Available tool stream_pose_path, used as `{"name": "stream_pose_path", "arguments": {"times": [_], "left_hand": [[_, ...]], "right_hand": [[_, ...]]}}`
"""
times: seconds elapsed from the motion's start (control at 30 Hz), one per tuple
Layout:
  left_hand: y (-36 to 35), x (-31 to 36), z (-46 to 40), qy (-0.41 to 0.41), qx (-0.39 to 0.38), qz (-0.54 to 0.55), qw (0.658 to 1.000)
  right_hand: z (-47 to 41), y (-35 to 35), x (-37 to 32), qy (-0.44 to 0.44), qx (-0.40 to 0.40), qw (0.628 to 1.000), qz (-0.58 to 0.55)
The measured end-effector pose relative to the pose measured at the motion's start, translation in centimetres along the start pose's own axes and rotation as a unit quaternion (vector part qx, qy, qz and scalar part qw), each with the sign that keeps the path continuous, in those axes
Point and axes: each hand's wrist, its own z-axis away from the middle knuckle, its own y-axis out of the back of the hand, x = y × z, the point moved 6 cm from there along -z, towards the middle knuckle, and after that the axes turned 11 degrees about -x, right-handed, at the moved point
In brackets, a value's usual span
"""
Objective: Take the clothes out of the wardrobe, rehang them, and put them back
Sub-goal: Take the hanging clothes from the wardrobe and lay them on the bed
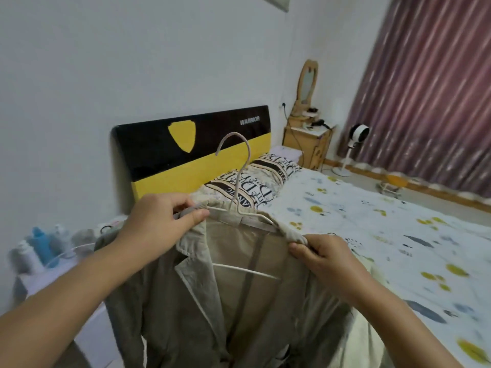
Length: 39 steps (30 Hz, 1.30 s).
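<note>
Now, beige jacket on hanger, shoulders pinched by both hands' fingers

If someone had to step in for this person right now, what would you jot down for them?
Left hand: pinches the jacket's shoulder and the hanger's left end together.
Right hand: pinches the collar edge at the right shoulder.
Beige jacket: held up over the bed, draped on the white hanger, hook upright and free.
Done: jacket is out of the wardrobe and on the hanger.
Left: probably straighten the shoulders, then hang it back. The wardrobe is out of view.
</note>
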Motion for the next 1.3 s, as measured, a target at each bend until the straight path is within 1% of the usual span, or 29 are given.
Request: {"name": "stream_pose_path", "arguments": {"times": [0.1, 0.33, 0.53, 0.67, 0.83, 0.97, 1.1, 1.2, 1.3], "left_hand": [[-5.0, 3.5, -2.2, -0.024, -0.04, 0.009, 0.999], [-14.8, 9.7, -5.8, -0.066, -0.104, 0.027, 0.992], [-21.6, 12.7, -10.4, -0.081, -0.162, 0.033, 0.983], [-25.9, 13.3, -15.0, -0.094, -0.189, 0.034, 0.977], [-31.3, 13.1, -21.5, -0.112, -0.241, 0.039, 0.963], [-35.7, 13.1, -26.4, -0.138, -0.271, 0.016, 0.952], [-40.1, 13.2, -30.6, -0.142, -0.271, 0.012, 0.952], [-43.4, 13.0, -33.7, -0.127, -0.259, 0.01, 0.957], [-47.2, 12.8, -36.7, -0.113, -0.253, 0.01, 0.961]], "right_hand": [[2.4, 2.7, 4.9, -0.037, 0.014, 0.999, 0.0], [6.6, 7.0, 14.0, -0.114, 0.031, 0.993, -0.002], [6.8, 9.4, 20.7, -0.166, 0.058, 0.984, -0.013], [4.7, 10.4, 24.9, -0.187, 0.065, 0.98, -0.034], [0.6, 11.4, 30.3, -0.225, 0.077, 0.97, -0.051], [-2.5, 11.8, 34.5, -0.262, 0.079, 0.96, -0.053], [-5.5, 12.6, 38.2, -0.285, 0.083, 0.953, -0.05], [-7.8, 13.3, 41.5, -0.31, 0.088, 0.947, -0.009], [-9.9, 13.6, 45.8, -0.334, 0.113, 0.936, -0.006]]}}
